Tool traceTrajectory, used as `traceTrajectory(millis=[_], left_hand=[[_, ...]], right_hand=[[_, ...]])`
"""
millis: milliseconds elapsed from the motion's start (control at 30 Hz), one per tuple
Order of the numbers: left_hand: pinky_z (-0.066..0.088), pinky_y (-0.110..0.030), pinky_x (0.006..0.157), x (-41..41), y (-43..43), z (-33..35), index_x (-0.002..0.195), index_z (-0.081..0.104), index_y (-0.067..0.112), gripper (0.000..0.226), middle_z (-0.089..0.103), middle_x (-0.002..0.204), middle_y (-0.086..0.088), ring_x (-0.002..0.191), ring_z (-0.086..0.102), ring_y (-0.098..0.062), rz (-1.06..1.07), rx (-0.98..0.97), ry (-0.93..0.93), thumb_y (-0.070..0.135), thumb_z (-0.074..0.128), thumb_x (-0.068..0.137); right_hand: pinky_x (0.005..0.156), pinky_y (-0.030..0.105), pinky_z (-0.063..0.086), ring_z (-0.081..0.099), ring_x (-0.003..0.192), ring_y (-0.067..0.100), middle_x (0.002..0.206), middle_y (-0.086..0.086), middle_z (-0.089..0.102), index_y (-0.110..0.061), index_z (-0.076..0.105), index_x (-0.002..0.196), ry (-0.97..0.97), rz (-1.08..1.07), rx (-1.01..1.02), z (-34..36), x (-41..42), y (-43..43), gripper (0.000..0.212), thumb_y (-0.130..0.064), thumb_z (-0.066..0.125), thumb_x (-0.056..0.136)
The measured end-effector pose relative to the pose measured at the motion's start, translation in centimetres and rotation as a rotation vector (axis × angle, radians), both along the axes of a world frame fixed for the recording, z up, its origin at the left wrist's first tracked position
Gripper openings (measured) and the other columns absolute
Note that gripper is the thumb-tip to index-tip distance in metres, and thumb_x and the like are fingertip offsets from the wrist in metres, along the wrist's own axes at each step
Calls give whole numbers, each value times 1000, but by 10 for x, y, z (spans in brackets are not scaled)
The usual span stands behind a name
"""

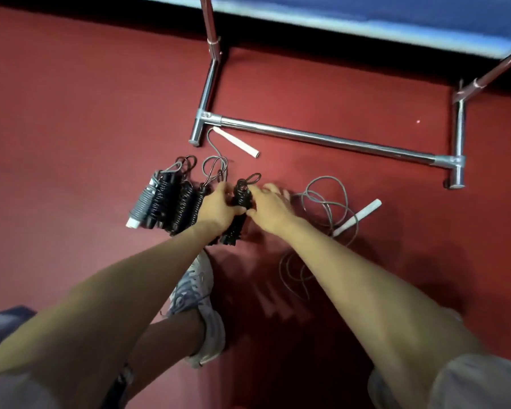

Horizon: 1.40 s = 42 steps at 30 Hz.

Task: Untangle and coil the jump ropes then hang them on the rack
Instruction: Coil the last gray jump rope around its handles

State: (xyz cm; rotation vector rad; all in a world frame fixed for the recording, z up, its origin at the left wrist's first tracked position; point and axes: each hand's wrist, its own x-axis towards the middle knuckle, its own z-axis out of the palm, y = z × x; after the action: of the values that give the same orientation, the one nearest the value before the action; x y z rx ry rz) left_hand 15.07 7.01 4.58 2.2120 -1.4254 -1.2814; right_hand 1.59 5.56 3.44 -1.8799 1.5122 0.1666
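Floor [71, 113]: dark red, matte, carpet-like, fills nearly the whole view. Black band [101, 16] along the top from 10 to 12 o'clock, slanting down toward 2 o'clock. Beyond it at 1 o'clock, blue surface [396, 10] with pale blurred edge [366, 28]; mat or wall, cannot tell. Tiny bright pink speck [418, 121] on the floor at 2 o'clock. Dark blue object [3, 323] at 8 o'clock, cut off by the frame. Floor is brightest mid-frame; soft deep shadow [278, 349] at 6 o'clock.
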Motion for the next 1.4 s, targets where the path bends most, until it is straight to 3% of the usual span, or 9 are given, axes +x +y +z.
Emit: traceTrajectory(millis=[133, 233, 433, 633, 867, 1067, 1167, 1300, 1400], left_hand=[[36, -40, 99, 17, 4, -37, 122, 55, 17, 47, 66, 117, -5, 116, 54, -29, -116, -59, -256, 26, 74, 80], [32, -39, 96, 18, 7, -49, 124, 56, 18, 49, 61, 120, -8, 117, 47, -30, -211, -132, -376, 37, 71, 81], [23, -37, 96, 20, 29, -58, 120, 60, 18, 42, 56, 117, -6, 116, 44, -27, -330, -220, -545, 40, 66, 84], [22, -37, 99, 18, 27, -55, 124, 55, 20, 43, 54, 123, -4, 120, 41, -26, -323, -132, -565, 42, 62, 87], [26, -42, 100, -6, 21, -37, 130, 46, 12, 50, 45, 130, -12, 122, 38, -32, -350, -94, -587, 31, 61, 87], [39, -41, 96, -72, 9, -25, 120, 57, 4, 36, 50, 123, -18, 117, 45, -34, -487, -140, -216, 14, 58, 86], [40, -40, 97, -107, 6, -34, 122, 55, 3, 39, 51, 121, -18, 116, 48, -35, -544, -105, -141, 10, 59, 84], [39, -45, 99, -133, 1, -53, 131, 46, 6, 49, 46, 128, -19, 119, 43, -38, -561, -49, -260, 14, 60, 84], [35, -45, 102, -131, -2, -66, 136, 36, 5, 48, 40, 137, -17, 128, 37, -36, -523, 15, -463, 11, 50, 91]], right_hand=[[115, 58, -5, 0, 147, 29, 154, 9, 28, -28, 28, 149, 73, 18, 15, -34, 16, 4, 60, -27, 53, 95], [115, 59, -7, -5, 147, 32, 157, 11, 18, -34, 26, 150, 80, -1, 23, -52, 18, 5, 61, -26, 52, 95], [114, 60, -8, -7, 147, 31, 157, 10, 16, -40, 30, 147, 78, 7, -2, -65, 13, 11, 57, -35, 53, 95], [114, 60, -8, -8, 147, 31, 158, 11, 11, -34, 23, 151, 90, 35, 27, -64, 17, 16, 64, -30, 53, 95], [118, 52, 2, 7, 146, 26, 150, 8, 30, -22, 44, 141, 70, -22, -122, -47, -26, 11, 50, -18, 53, 92], [104, 48, 31, 42, 126, 39, 121, 18, 55, -8, 60, 124, 54, -282, -357, -33, -122, 29, 47, -6, 65, 78], [101, 46, 32, 41, 124, 39, 124, 18, 52, -8, 58, 126, 149, -377, -276, -32, -167, 42, 46, -2, 58, 80], [103, 45, 34, 32, 133, 35, 135, 13, 46, -13, 56, 129, 228, -296, -199, -45, -202, 54, 46, -1, 54, 85], [110, 45, 24, 24, 138, 29, 144, 5, 40, -20, 54, 133, 255, -195, -146, -55, -211, 49, 47, -4, 49, 90]])
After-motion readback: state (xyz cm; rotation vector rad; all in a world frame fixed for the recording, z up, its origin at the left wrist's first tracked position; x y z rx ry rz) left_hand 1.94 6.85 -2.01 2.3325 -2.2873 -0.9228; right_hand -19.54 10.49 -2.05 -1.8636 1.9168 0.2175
